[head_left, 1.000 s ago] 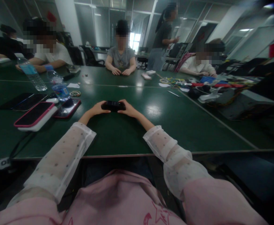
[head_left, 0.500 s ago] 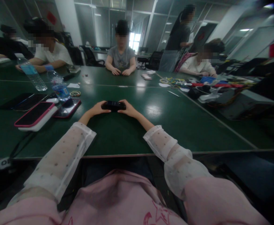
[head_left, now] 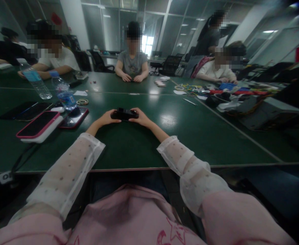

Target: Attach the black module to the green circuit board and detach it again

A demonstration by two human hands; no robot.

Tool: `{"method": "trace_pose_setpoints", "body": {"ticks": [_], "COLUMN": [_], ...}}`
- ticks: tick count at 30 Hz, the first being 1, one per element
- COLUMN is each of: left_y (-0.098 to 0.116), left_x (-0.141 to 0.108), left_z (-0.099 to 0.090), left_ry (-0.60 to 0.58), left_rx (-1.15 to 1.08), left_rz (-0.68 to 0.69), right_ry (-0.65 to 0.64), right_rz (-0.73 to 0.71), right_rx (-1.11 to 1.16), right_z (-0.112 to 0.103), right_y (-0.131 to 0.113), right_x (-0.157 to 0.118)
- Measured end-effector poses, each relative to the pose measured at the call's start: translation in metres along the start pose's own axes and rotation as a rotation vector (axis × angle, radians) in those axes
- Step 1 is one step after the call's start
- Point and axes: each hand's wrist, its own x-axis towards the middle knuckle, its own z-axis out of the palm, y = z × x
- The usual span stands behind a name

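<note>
Both hands are closed on a black device (head_left: 125,115) just left of the frame's centre, the left hand (head_left: 106,118) gripping one end and the right hand (head_left: 142,118) the other. Its long axis runs left to right, nearly level with the near edge of the green table (head_left: 190,143); which way its front points, I can't make out. Toward the frame's left, a pink-rimmed phone (head_left: 38,125) slants up and rightward, well apart from it.
</note>
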Motion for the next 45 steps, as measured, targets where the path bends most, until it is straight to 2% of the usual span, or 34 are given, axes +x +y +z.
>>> {"method": "trace_pose_setpoints", "body": {"ticks": [8, 12, 16, 21, 25, 27, 35, 45], "left_y": [-0.004, -0.004, -0.002, -0.002, -0.005, -0.005, -0.004, -0.001], "left_x": [0.003, 0.004, 0.003, 0.002, 0.003, 0.003, 0.003, 0.001], "left_z": [0.002, 0.003, 0.001, 0.001, 0.001, 0.001, 0.0, -0.001], "left_ry": [-0.005, -0.013, -0.024, -0.034, -0.036, -0.038, -0.045, -0.044], "left_rx": [-0.066, -0.074, -0.065, -0.075, -0.072, -0.061, -0.006, 0.033], "left_rz": [0.0, 0.024, 0.047, 0.037, 0.049, 0.051, 0.049, 0.057], "right_ry": [0.084, 0.236, 0.465, 0.578, 0.542, 0.505, 0.5, 0.436], "right_rz": [0.048, 0.066, 0.098, 0.203, 0.359, 0.386, 0.308, 0.337], "right_rx": [0.19, 0.221, 0.049, -0.272, -0.41, -0.454, -0.494, -0.502], "right_z": [-0.005, -0.014, -0.03, -0.041, -0.039, -0.038, -0.035, -0.036], "right_y": [-0.015, -0.015, 0.0, 0.023, 0.03, 0.029, 0.025, 0.021], "right_x": [0.002, 0.005, 0.008, 0.003, -0.004, -0.005, -0.006, -0.008]}}
